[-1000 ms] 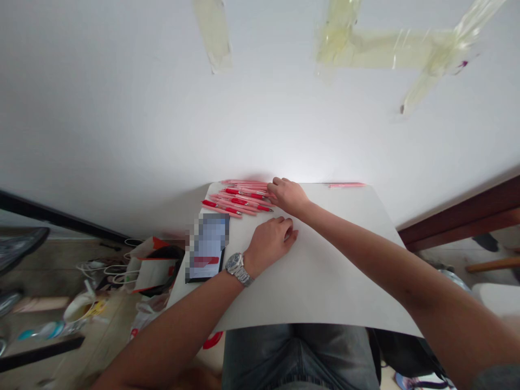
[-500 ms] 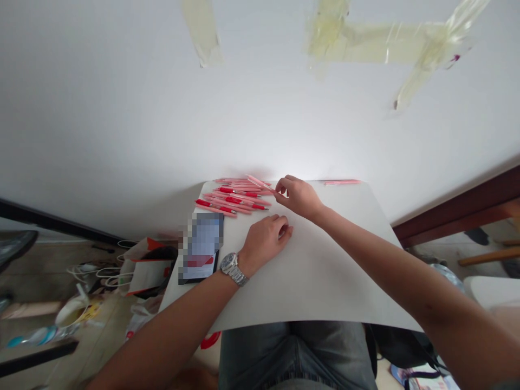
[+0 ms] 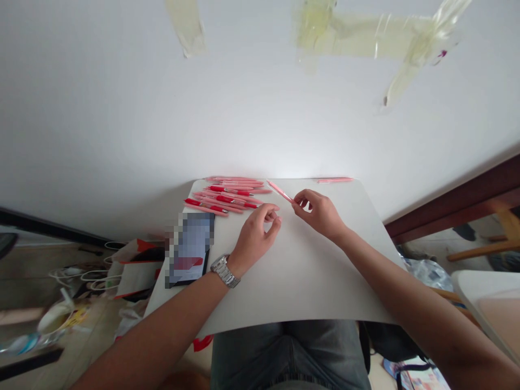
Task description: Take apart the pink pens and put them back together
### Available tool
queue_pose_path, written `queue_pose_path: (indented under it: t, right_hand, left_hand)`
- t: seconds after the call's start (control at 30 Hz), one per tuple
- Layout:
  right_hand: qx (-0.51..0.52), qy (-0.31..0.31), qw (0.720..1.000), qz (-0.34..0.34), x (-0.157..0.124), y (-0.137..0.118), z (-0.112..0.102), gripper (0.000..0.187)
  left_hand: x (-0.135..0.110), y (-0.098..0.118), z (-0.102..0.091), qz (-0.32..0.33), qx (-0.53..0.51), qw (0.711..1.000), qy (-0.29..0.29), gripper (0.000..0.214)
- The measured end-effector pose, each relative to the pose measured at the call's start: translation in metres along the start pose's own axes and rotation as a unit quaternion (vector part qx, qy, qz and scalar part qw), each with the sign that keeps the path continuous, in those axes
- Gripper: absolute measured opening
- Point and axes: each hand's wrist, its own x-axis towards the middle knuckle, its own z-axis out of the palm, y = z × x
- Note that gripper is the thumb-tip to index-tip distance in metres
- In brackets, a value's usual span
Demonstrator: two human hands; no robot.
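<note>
Between thumb and fingertips, my right hand [image 3: 320, 214] pinches a pink pen [image 3: 280, 191] near one end; the pen slants up to the left, toward the wall. My left hand [image 3: 259, 233], with a metal watch [image 3: 225, 271] on its wrist, holds nothing; its thumb and fingers are apart, by the right edge of the pen pile. That pile of pink and red pens [image 3: 227, 196] lies at the back left of the white table [image 3: 309, 281]. Apart from it, one or more pink pens [image 3: 335, 180] rest along the back right edge.
A phone [image 3: 190, 249] with a blurred screen lies at the table's left, below the pens. The white wall [image 3: 252, 119], with strips of yellowed tape, rises behind the table. Bags [image 3: 140, 276] and cables crowd the floor to the left. Another white tabletop [image 3: 491, 287] stands at the right.
My right hand has drawn the pink pen away from the pile, to the right and closer to me. The left hand has risen slightly toward the pile, its fingers opening more.
</note>
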Motion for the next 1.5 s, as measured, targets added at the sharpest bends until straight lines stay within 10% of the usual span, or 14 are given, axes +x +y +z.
queue_pose_path:
  t: [0.83,1.5]
  right_hand:
    - [0.020,-0.019,0.994,-0.103,-0.011,0.002,0.010,0.007]
    - [0.210,-0.036,0.976,0.040,-0.017,0.010,-0.011,0.024]
  left_hand:
    - [0.004,-0.008,0.008,-0.131,-0.331,0.934,0.044,0.032]
    - [0.005,-0.008,0.002,-0.099,-0.204,0.973,0.036,0.023]
